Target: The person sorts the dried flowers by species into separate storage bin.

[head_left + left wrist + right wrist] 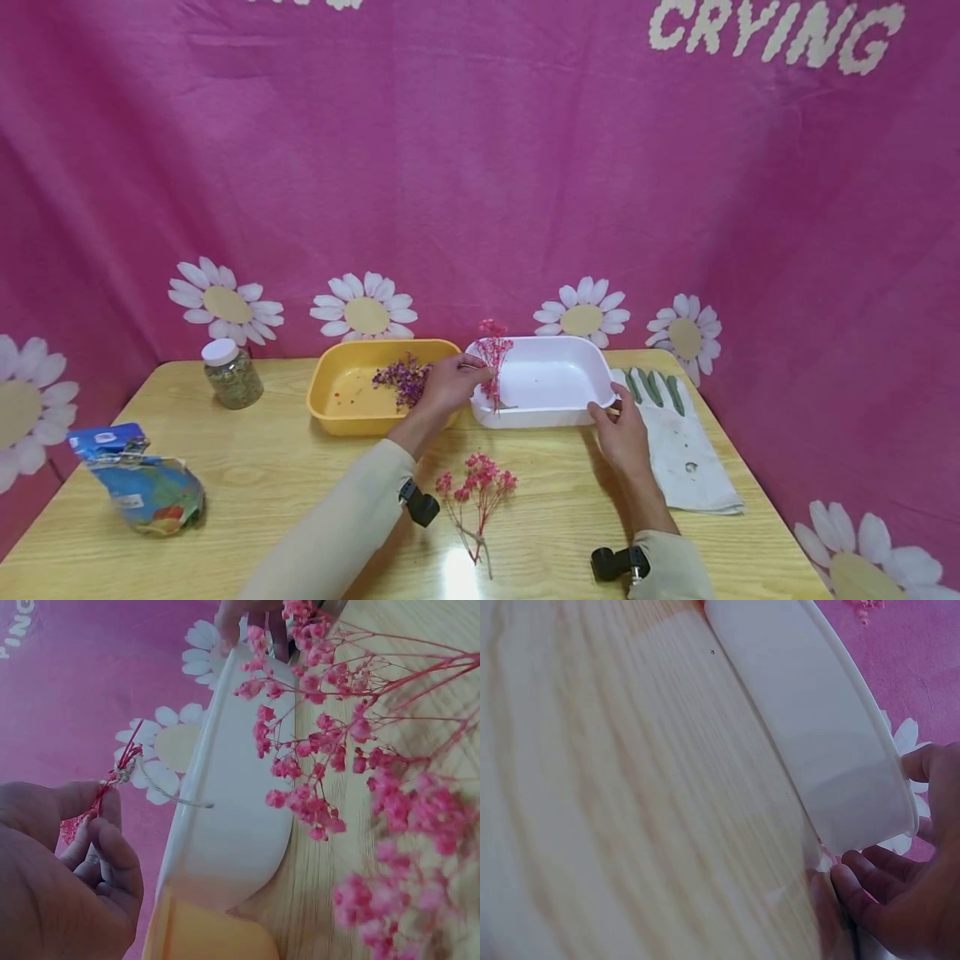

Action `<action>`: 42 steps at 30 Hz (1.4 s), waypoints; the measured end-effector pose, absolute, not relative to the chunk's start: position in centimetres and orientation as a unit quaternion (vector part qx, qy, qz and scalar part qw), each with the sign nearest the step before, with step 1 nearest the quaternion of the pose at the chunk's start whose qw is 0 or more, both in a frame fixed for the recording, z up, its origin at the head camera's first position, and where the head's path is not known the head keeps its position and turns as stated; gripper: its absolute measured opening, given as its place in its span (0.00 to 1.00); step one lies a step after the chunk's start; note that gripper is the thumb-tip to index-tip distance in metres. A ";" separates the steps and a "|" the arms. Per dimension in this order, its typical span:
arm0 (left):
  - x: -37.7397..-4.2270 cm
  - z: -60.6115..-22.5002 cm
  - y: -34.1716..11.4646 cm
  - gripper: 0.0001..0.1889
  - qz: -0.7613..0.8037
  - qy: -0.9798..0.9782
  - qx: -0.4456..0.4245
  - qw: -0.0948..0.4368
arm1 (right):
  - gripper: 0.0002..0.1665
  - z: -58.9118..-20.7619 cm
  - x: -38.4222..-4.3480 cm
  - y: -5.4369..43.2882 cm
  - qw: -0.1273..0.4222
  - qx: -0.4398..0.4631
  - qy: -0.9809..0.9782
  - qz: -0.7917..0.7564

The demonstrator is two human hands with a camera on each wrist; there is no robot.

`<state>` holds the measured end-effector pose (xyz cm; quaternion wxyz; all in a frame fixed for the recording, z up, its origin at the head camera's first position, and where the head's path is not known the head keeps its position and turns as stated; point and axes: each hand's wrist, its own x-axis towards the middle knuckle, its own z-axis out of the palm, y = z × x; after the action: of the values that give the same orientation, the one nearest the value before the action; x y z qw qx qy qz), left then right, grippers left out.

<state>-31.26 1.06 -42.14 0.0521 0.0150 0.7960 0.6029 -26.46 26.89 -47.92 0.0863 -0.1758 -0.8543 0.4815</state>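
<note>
My left hand [452,383] pinches a small bunch of pink dried flowers [493,358] by its stems, over the left end of a white plastic basin [547,418]. In the left wrist view, twine [161,787] is tied round those stems and a loose end hangs out. My right hand [626,437] grips the basin's right front corner; in the right wrist view its fingers [866,881] curl about the end wall. A second bunch of pink dried flowers [480,483], its stems also tied with twine, lies on the table in front of the basin.
Left of the white basin, a yellow basin [348,425] holds purple dried flowers [405,379]. Farther left stand a white-lidded jar [234,379] and a clipped blue pouch [153,487]. Slim green things [652,388] lie on a white cloth [686,462] at the right.
</note>
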 end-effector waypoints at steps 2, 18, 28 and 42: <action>-31.7 -42.2 1.4 0.14 0.601 0.797 0.010 0.058 | 0.38 -48.0 -26.4 27.0 0.084 -0.180 -0.854 0.480; -33.9 -42.6 2.6 0.12 0.555 0.831 -0.019 0.039 | 0.38 -48.1 -26.6 26.8 0.084 -0.173 -0.855 0.481; -32.3 -42.1 1.3 0.15 0.527 0.849 0.045 -0.001 | 0.38 -48.1 -26.7 26.9 0.086 -0.178 -0.856 0.478; -27.7 -43.3 -0.9 0.17 0.523 0.840 0.147 -0.012 | 0.39 -48.1 -26.6 26.9 0.082 -0.186 -0.857 0.473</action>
<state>-27.66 -0.93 -43.28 -0.0123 0.1469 0.8397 0.5227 -26.59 26.86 -48.09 0.0819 -0.1859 -0.8571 0.4733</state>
